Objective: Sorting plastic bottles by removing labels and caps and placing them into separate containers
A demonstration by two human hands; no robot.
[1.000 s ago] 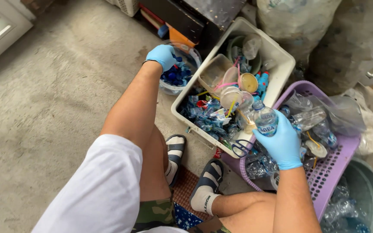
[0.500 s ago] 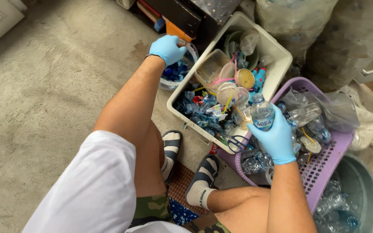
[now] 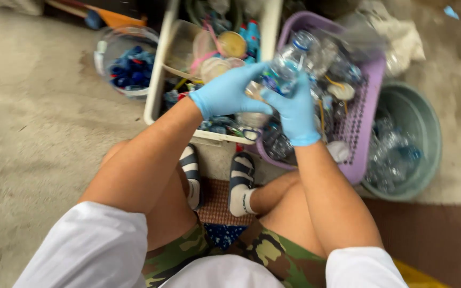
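Far left, clear tub of blue caps (image 3: 129, 66) on the concrete, well apart from the action. Next over, white bin (image 3: 158, 80) of mixed plastic scraps. Centre: left hand (image 3: 230, 93) curled over the cap end of a clear bottle (image 3: 284, 72), right hand (image 3: 294, 109) gripping its body, held over the seam between bin and purple basket (image 3: 366, 114). Looks like uncapping under way; calls for a firm twist against a steady grip. Far right, grey bucket (image 3: 422, 120) of bottles.
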